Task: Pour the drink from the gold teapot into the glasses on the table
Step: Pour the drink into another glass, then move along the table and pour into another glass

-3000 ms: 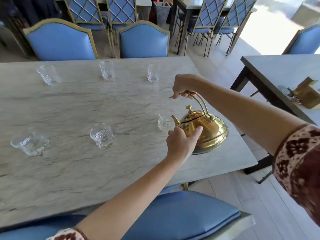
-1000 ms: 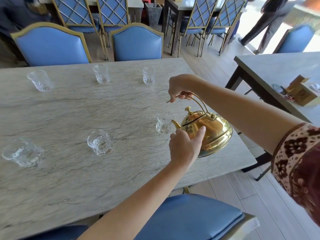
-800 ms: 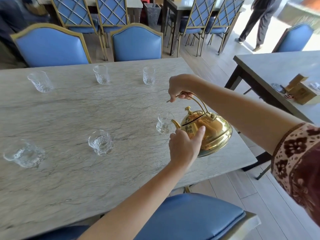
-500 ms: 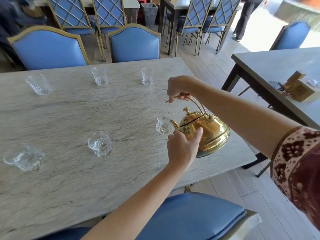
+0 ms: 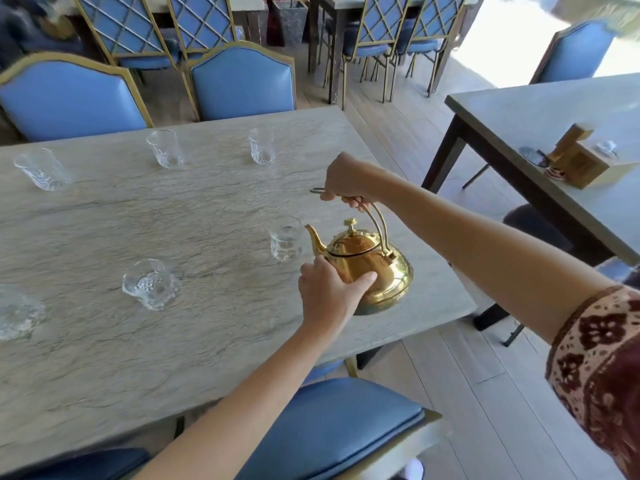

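Note:
The gold teapot (image 5: 374,268) hangs near the table's right edge, nearly level, its spout pointing left beside a clear glass (image 5: 286,239). My right hand (image 5: 346,181) grips the top of its arched handle. My left hand (image 5: 329,292) presses against the pot's near side, thumb on the belly. Another glass (image 5: 150,284) stands to the left in the near row, and a third (image 5: 17,313) sits at the left edge. Three more glasses (image 5: 263,146) (image 5: 163,147) (image 5: 41,169) line the far side of the marble table (image 5: 207,334).
Blue padded chairs (image 5: 242,81) stand behind the table, and one chair seat (image 5: 339,420) is just below my arms. A second table (image 5: 554,109) at the right carries a wooden holder (image 5: 578,157). Wooden floor runs between the tables.
The teapot has tipped back from its pouring tilt toward level, so the spout rose away from the glass. Both hands keep their hold. The person walking at the back has left the view.

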